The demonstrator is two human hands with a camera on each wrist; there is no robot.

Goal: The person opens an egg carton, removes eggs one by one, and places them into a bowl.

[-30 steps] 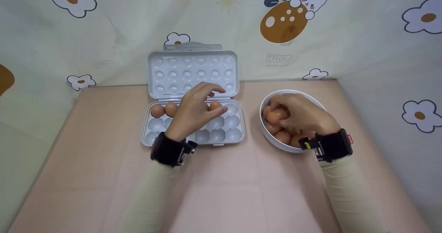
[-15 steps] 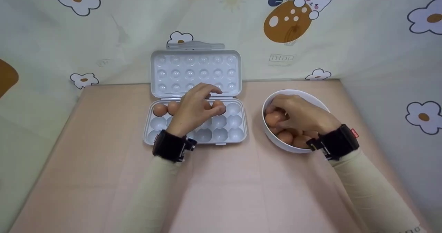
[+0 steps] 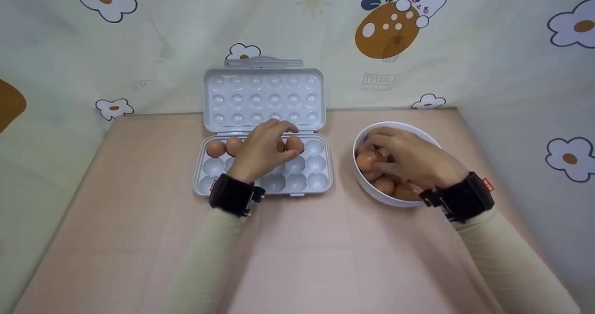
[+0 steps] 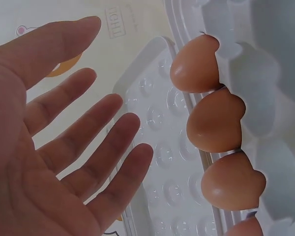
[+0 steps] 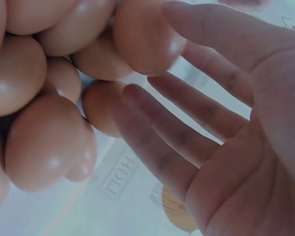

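Observation:
A grey plastic egg box stands with its lid raised. Several brown eggs fill part of its back row. Over the box hovers my left hand, fingers spread and slightly bent, holding nothing. In the left wrist view that hand is apart from the row of eggs. To the right, a white bowl holds several more eggs. My right hand reaches into it and pinches an egg between thumb and fingers. The right wrist view shows the thumb touching this egg.
The raised lid leans back near a patterned cloth backdrop. A pinkish cloth covers the table. Egg box and bowl stand side by side with a gap between them.
My right wrist has swung outward to the right while its fingers stay at the bowl's left side. My left hand has drawn slightly toward me. The view has shifted a little.

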